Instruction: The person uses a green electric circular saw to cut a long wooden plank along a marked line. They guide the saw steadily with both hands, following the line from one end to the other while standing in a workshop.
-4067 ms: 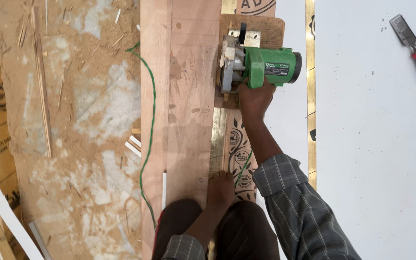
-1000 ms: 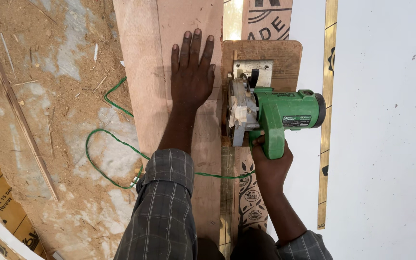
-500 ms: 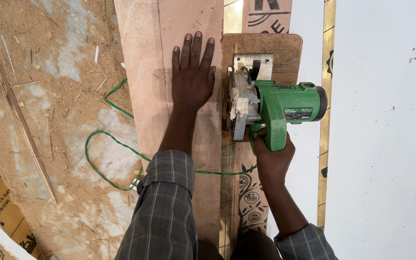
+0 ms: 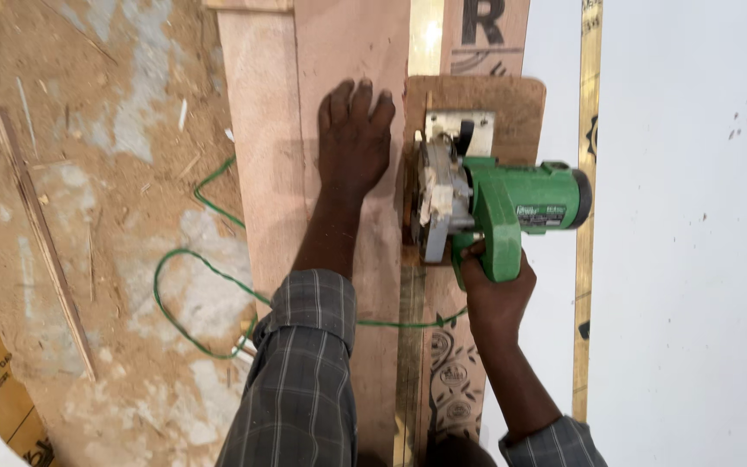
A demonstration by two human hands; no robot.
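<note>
Since half a second ago little has shifted: the green circular saw (image 4: 494, 212) sits a touch further toward 12 o'clock along the cut, and the left hand (image 4: 354, 143) has stayed flat on the plywood strip (image 4: 339, 52).

That left hand lies palm down, fingers (image 4: 358, 97) straight and close together, pressing the strip at 9 o'clock of the saw, just beside its pale metal guard. The right hand (image 4: 494, 290) is at 6 o'clock of the saw, fingers clamped round the green handle. The saw rides on a brown particleboard base (image 4: 512, 95) with rounded corners, which lies on printed cardboard.

Risks, as I judge them: the left hand is very near the blade side, so a kick or a slip sideways could bring the blade to the fingers. The thin green cord (image 4: 192, 259) loops over the floor at 8 o'clock and crosses under the left sleeve toward the cut line at 6 o'clock; it could snag or be drawn under the saw.

The plywood is smooth, reddish-brown and long. The floor (image 4: 71, 173) is rough and dusty, strewn with sawdust and wood slivers. A yellow rule (image 4: 588, 130) runs along the edge of a smooth white sheet (image 4: 693, 303) at 3 o'clock.
</note>
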